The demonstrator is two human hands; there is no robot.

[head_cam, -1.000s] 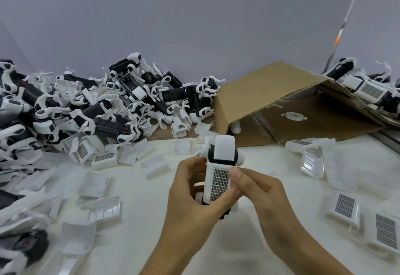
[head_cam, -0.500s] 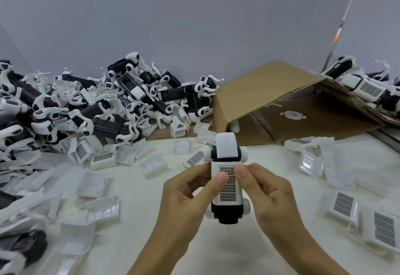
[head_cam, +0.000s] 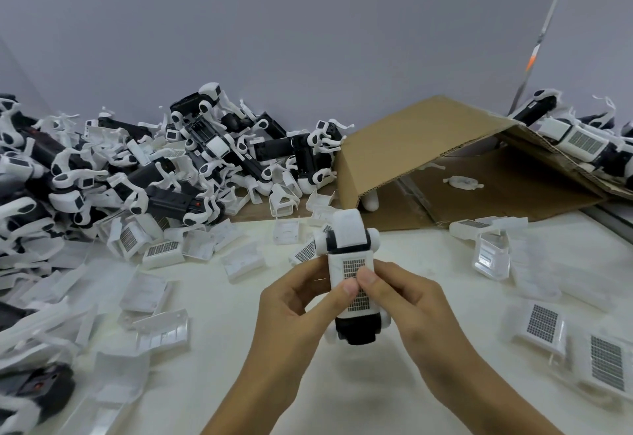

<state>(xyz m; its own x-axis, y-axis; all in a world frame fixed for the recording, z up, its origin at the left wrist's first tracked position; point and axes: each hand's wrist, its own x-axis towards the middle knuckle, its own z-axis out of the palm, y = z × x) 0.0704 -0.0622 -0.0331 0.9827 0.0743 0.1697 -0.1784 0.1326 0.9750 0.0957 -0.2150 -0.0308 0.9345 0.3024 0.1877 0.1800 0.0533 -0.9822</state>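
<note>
I hold a small black-and-white toy body (head_cam: 350, 256) upright over the white table (head_cam: 222, 349). A white cover with a dark grid panel sits on its front. My left hand (head_cam: 294, 311) grips the toy from the left, thumb pressing on the grid panel. My right hand (head_cam: 407, 301) grips it from the right, thumb beside the other thumb on the panel. A black end pokes out below my fingers.
A big heap of black-and-white toy bodies (head_cam: 191, 167) lies at the back left. Loose white covers (head_cam: 161, 249) are scattered over the table's left side, and grid-panel covers (head_cam: 543, 323) lie at the right. An open cardboard box (head_cam: 428, 146) lies tipped behind the toy.
The toy turned from tilted to straight upright, grid panel facing me. Both thumbs came together on the panel and shifted slightly down it.
</note>
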